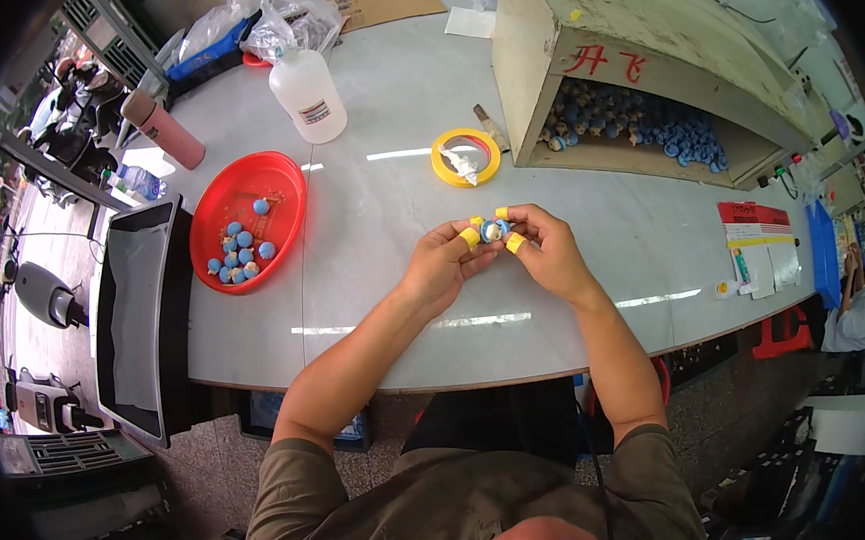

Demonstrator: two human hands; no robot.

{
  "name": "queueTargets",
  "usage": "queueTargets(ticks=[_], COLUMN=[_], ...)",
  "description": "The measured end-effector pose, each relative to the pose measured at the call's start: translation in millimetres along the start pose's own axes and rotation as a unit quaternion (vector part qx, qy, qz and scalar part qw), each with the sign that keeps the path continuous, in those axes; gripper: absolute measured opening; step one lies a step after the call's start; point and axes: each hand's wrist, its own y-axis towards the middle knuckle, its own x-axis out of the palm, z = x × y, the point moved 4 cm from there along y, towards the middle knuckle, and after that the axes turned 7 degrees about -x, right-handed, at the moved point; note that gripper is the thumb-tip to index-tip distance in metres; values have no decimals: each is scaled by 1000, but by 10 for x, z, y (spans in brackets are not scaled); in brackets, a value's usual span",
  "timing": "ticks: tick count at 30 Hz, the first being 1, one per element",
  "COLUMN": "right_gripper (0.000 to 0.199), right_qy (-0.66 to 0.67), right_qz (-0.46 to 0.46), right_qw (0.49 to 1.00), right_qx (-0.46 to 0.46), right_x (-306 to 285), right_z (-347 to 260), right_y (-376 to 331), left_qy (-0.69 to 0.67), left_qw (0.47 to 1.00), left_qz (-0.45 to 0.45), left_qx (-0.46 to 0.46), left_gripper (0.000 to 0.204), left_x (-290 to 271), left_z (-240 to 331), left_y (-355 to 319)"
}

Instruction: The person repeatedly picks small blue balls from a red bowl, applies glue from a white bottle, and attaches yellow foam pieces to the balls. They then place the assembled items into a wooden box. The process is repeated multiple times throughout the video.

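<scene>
While a small blue figure (pixel 493 231) is clamped between left hand (pixel 440 263) and right hand (pixel 551 254), assembly is judged underway; the red tray (pixel 218 210) lies at nine o'clock.

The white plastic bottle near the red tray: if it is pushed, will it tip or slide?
The white plastic bottle looks squat and broad-based, so it probably slides before tipping. The table looks glossy, which likely helps sliding. How full it is cannot be told.

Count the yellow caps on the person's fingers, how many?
3 show: yellow fingertip caps on the left hand, and two on the right hand. More may be hidden.
</scene>
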Motion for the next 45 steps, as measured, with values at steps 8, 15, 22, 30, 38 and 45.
queueTargets(ticks=[8,15,22,30,38,45], right_gripper=[29,31,28,31,32,30], right_qy=[-85,-122,-149,-167,-191,-147], right_qz=[-10,-6,-12,-15,-28,-20], right_qw=[996,989,984,981,972,982], right_qx=[-41,-86,-96,-97,-132,-116], right_x=[-17,-17,0,23,35,19], right_z=[-168,-186,-224,-269,-281,-195], right_y=[0,-12,-30,-43,-42,-50], left_qy=[-5,30,43,47,59,80], left_qw=[1000,999,998,997,996,993], left_qz=[-9,1,7,9,11,23], left_qx=[10,35,44,53,62,81], left_gripper=[25,25,24,25,25,24], left_x=[16,16,37,46,45,89], left_z=[-63,-84,-87,-101,-110,-120], left_y=[23,31,12,10,16,-17])
